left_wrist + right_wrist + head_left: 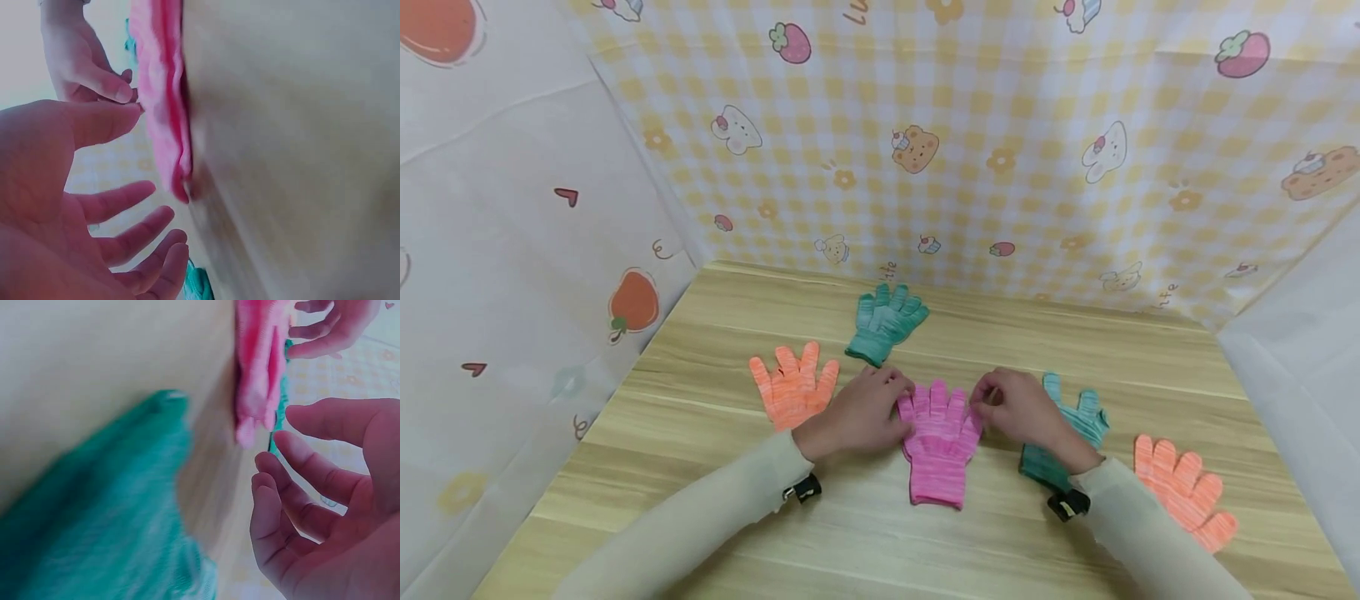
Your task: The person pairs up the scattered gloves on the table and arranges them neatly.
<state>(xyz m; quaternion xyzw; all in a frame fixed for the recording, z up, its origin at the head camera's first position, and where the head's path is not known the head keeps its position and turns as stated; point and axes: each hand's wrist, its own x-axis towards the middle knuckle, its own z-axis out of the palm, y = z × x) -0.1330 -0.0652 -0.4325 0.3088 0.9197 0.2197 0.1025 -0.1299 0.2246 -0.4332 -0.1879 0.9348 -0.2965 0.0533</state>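
Observation:
A pink knit glove point(937, 450) lies flat on the table, its fingers pointing away from me and its cuff toward me. My left hand point(865, 412) is at its left side; in the left wrist view the thumb reaches the glove's edge and the other fingers are spread and loose. On the opposite side, my right hand point(1018, 406) hovers by the glove's rightmost finger. The right wrist view shows its fingers loosely bent, with a gap between thumb and forefinger and nothing held. Below my right wrist lies a green glove point(1078, 421), partly hidden by the forearm.
Another green glove point(887, 321) lies farther back. One orange glove point(793, 392) is at the left, partly behind my left hand, and a second orange glove point(1183, 492) is at the right beside my sleeve. A checked cloth point(970, 183) hangs behind the wooden table point(850, 542).

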